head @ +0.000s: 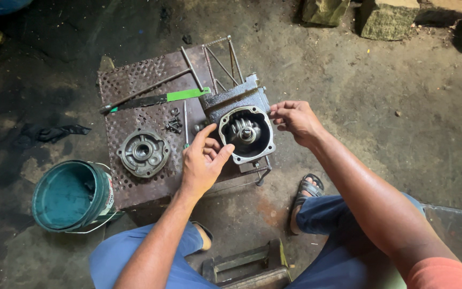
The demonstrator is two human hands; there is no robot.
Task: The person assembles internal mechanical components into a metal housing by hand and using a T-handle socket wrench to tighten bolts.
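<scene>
A grey metal pump housing with a round open cavity and a gear inside stands on a rusty perforated metal stand. My left hand rests against the housing's lower left rim, thumb and fingers touching its flange. My right hand touches the housing's right edge with its fingertips. A round grey cover plate lies on the stand to the left. Small bolts lie between the plate and the housing.
A blade with a green handle lies across the stand. A teal bucket stands on the floor at left. A black rag lies left of the stand. Stones sit at top right. A metal part lies between my feet.
</scene>
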